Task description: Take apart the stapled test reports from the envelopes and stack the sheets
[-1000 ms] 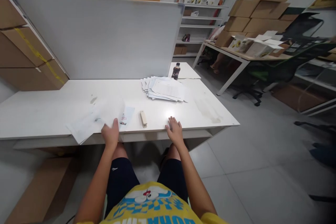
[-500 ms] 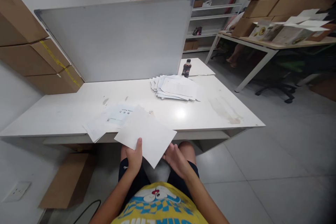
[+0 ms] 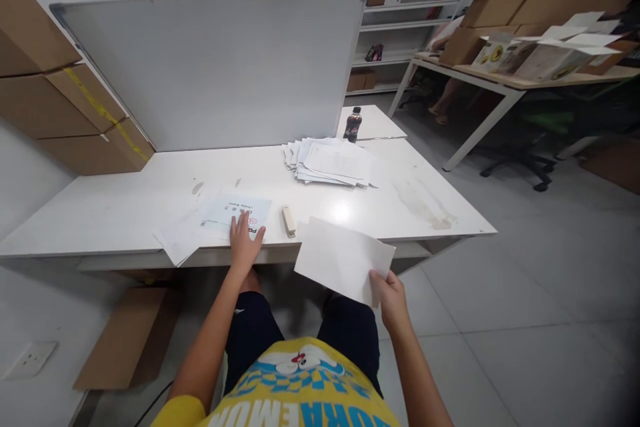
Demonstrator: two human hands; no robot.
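My right hand (image 3: pixel 391 297) pinches the right edge of a white sheaf of paper (image 3: pixel 345 259), held over the desk's front edge. My left hand (image 3: pixel 245 240) lies with fingers spread on a printed light-blue sheet (image 3: pixel 225 210). Under and beside that sheet, loose white papers (image 3: pixel 176 240) stick out over the desk edge. Between the two hands lies a cream stapler (image 3: pixel 289 221), apart from both. Farther back, an uneven pile of papers (image 3: pixel 335 163) sits on the desk.
On the white desk (image 3: pixel 150 197) a large whiteboard (image 3: pixel 210 73) stands upright at the back. A dark drink bottle (image 3: pixel 353 125) is behind the paper pile. Cardboard boxes (image 3: pixel 95 107) are stacked at left, and another box (image 3: pixel 125 340) is on the floor.
The white sheaf has moved right and is now in my right hand alone. My left hand has let go of it and moved onto the printed sheet. The stapler has come into view.
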